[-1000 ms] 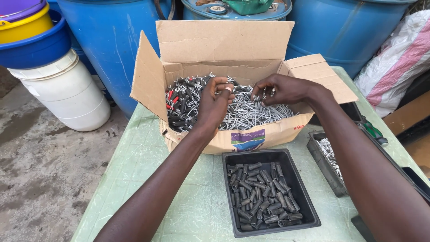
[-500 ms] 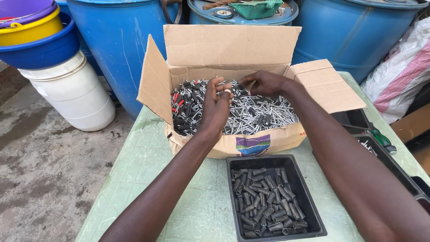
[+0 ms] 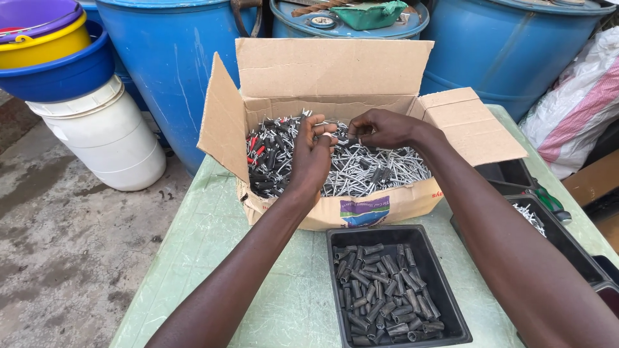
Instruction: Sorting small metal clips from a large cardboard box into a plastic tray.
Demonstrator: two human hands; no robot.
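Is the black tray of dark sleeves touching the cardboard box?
Touching: the head view shows the black tray's back rim pressed against the cardboard box's front wall, no gap.

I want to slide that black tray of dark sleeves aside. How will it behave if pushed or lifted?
The black tray looks like thin, rigid plastic, so it probably slides easily on the green table. Its dark sleeves lie loose and rounded, likely to roll and shift. Filled this deep, it may feel heavy for its size.

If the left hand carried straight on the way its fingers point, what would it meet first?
Probably the back wall of the cardboard box; the left hand points away over the metal pins, though depth is unclear.
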